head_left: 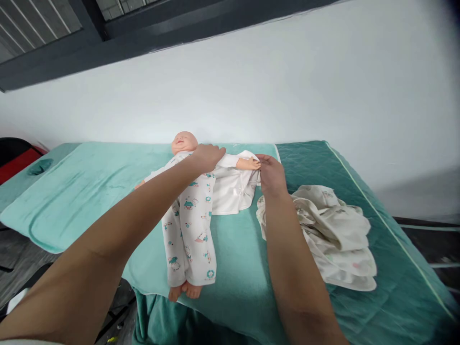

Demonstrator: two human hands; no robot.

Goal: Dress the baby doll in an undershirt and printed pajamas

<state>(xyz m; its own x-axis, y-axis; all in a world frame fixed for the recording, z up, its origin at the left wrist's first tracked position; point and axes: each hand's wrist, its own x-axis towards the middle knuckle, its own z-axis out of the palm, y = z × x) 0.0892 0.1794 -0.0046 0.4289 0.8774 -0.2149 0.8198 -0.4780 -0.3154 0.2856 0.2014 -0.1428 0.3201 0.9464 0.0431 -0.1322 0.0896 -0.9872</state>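
A baby doll (185, 142) lies on its back on a teal towel (89, 191), head toward the wall, in white patterned pyjamas (189, 225). My left hand (206, 157) rests on the doll's chest near its shoulder, fingers curled down onto it. My right hand (270, 172) pinches the white sleeve at the doll's outstretched hand (251, 164). An opened white garment (233, 191) lies spread under that arm.
A crumpled cream patterned cloth (334, 235) lies to the right on the darker green quilted cover (391, 268). A white wall rises behind the bed. A red and black object (14, 155) sits at far left. The bed's front edge drops to a dark floor.
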